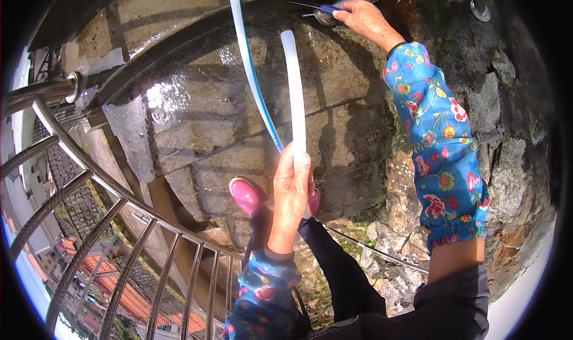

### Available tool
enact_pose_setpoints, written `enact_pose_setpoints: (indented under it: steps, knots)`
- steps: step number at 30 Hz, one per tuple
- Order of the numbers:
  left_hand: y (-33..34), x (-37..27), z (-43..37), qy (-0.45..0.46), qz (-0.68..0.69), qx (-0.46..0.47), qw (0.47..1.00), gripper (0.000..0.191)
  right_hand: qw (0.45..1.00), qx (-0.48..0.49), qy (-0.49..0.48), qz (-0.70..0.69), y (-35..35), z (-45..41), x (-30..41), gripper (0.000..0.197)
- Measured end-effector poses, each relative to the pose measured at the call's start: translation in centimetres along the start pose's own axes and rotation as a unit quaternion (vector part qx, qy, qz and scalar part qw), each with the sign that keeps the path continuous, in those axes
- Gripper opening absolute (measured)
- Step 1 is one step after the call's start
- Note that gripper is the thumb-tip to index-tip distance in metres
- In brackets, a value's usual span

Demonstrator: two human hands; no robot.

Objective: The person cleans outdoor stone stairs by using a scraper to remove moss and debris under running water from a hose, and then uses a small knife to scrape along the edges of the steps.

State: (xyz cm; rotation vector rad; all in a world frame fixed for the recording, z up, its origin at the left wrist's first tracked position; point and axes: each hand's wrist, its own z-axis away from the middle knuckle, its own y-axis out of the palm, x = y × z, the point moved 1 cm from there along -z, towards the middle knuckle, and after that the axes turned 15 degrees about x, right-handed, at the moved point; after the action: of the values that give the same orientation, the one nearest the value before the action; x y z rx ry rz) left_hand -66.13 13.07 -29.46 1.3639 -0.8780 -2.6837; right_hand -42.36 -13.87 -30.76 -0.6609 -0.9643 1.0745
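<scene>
My left hand (293,183) grips a white plastic hose (296,94) in front of my body. The hose's cut end points up and away from me. A white hose length with a blue stripe (250,71) runs down from the top edge to behind my left fingers; whether both are one hose is hidden. My right hand (365,20), stretched out to the upper right, holds a slim tool with a blue handle (329,9). Its thin metal shaft points left; I cannot tell if it is a screwdriver. Close beside it is the flanged base (326,19) of a steel rail.
Wet stone paving (268,85) lies underfoot, with pink boots (247,196) on it. A stainless steel railing (152,219) curves along the left, with tiled roofs (112,277) far below. A rough stone wall (488,107) stands at right. A thin rod (376,249) lies behind my legs.
</scene>
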Motion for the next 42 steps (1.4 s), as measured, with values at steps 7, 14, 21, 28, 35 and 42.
enact_pose_setpoints:
  steps: [7, 14, 21, 28, 35, 42]
  knots:
    - [-1.1, -0.7, -0.6, -0.009, -0.004, -0.035, 0.999, 0.03, 0.998, 0.005, -0.027, -0.049, 2.8, -0.6, 1.5, 0.041]
    - [-0.6, -0.7, -0.8, 0.005, 0.01, -0.029, 1.0, 0.031, 0.999, -0.007, -0.011, -0.03, 2.6, -2.6, 1.8, 0.039]
    - [-1.6, -0.7, -0.9, 0.016, -0.031, -0.057, 0.998, 0.034, 0.987, -0.007, -0.101, -0.124, 3.3, 0.4, 2.9, 0.037]
    - [-0.3, -1.2, -1.2, 0.034, 0.006, -0.056, 0.998, 0.03, 0.996, -0.038, -0.067, -0.046, 5.7, -3.7, 5.2, 0.035]
    - [-1.9, -1.6, -0.4, 0.043, -0.011, -0.066, 0.997, 0.029, 0.977, -0.006, -0.118, -0.177, 3.7, 0.5, 5.1, 0.035]
    - [-1.9, -1.4, -0.6, 0.043, 0.012, -0.093, 0.995, 0.029, 0.993, 0.02, -0.065, -0.094, 8.0, -4.9, 8.9, 0.037]
